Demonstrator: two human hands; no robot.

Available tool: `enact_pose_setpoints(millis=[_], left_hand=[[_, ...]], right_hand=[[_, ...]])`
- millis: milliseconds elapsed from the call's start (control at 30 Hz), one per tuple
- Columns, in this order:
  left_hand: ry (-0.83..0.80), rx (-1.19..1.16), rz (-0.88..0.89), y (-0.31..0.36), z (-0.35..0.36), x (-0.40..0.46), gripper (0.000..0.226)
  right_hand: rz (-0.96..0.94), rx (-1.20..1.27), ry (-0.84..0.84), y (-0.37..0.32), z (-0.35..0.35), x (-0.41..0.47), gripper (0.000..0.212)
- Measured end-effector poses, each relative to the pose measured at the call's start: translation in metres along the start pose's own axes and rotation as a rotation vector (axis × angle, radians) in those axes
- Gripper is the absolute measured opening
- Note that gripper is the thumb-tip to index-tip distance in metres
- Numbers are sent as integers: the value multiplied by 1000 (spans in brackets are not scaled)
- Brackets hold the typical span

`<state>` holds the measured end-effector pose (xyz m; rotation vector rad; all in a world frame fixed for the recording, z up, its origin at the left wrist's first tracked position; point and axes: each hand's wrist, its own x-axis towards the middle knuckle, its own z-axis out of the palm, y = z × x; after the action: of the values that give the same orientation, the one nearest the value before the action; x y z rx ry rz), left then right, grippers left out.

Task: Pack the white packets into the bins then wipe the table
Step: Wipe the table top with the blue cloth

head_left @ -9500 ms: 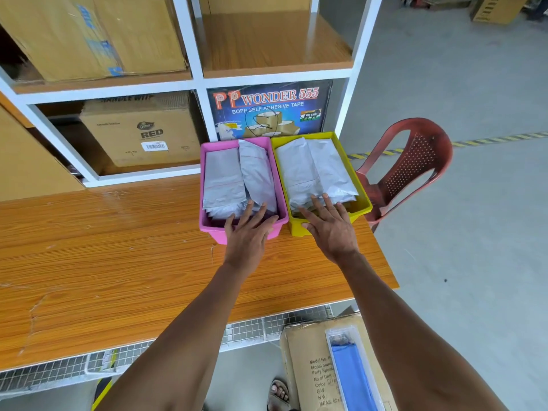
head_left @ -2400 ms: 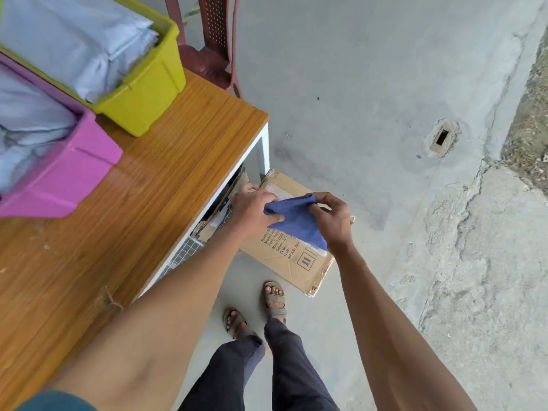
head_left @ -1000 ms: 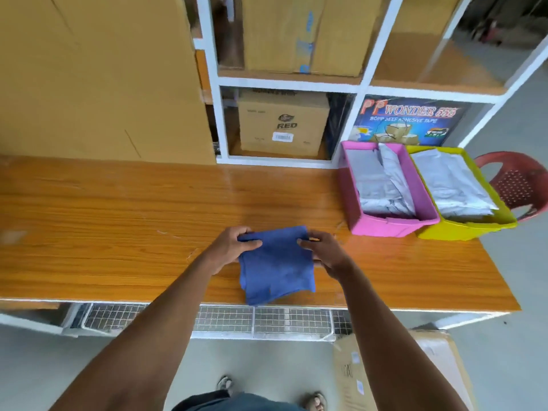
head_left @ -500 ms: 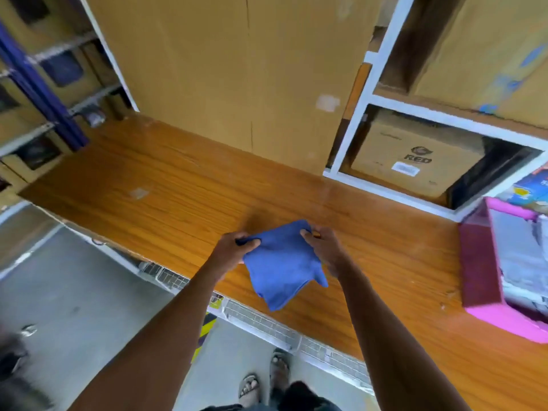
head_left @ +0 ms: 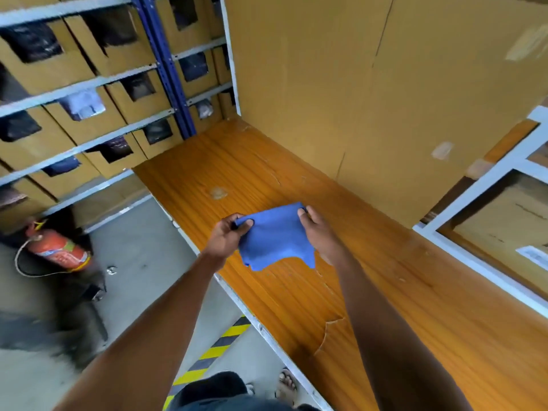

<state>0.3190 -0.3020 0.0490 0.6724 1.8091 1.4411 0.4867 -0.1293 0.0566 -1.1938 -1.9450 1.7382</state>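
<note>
A blue cloth [head_left: 274,237] hangs folded just above the wooden table [head_left: 370,292], near its left end. My left hand [head_left: 228,237] pinches the cloth's left top corner between thumb and fingers. My right hand [head_left: 318,231] grips the right top corner. The lower edge of the cloth droops toward the tabletop. The pink and yellow bins with the white packets are out of view.
A large cardboard sheet [head_left: 370,93] stands against the back of the table. White shelving [head_left: 486,179] with boxes is at the right. Racks of cardboard boxes [head_left: 89,93] fill the left. A red fire extinguisher [head_left: 56,252] is on the floor at the left.
The view has swung left along the table and the bins have left the frame. Both hands have carried the blue cloth toward the table's left end, still holding its top corners.
</note>
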Motion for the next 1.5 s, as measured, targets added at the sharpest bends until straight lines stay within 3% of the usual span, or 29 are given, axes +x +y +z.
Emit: enact_pose_setpoints(millis=[367,500,533,700,800,900,967,1033,1167,1233,1333,1500], left_hand=[[219,74,-19,-27,-89,76,30],[185,105,-7,-35,-134,118,24],[168,114,0,-37,-148,131,26],[45,216,-43,-36,-210,185,16],[-111,110,-207,-36,-243,212,20],[-205,103,-354,-39,-267,234,9],[-144,112,-401,-54,-277,251,10],[-44,119,-429,-64,-285,264,13],[126,170,-437,-69,-290,283,27],[144,300,-361,-73,-296,296,21],[146,441,-286,-72,-304,316,21],[289,815,-92,-53,-308,337,23]], right_hand=[[108,243,-246,-12,84,88,83],[-18,177,-233,-27,119,115,27],[-35,154,-204,-32,130,123,22],[83,138,-154,-45,190,159,18],[92,43,-76,-48,218,181,6],[96,-119,96,-51,238,200,12],[109,-101,229,-52,247,212,17],[103,-140,257,-52,253,228,33],[139,-397,47,-42,256,261,71],[103,-449,47,-48,258,275,68],[-45,-439,190,-64,264,297,52],[-180,-333,357,-79,271,347,47]])
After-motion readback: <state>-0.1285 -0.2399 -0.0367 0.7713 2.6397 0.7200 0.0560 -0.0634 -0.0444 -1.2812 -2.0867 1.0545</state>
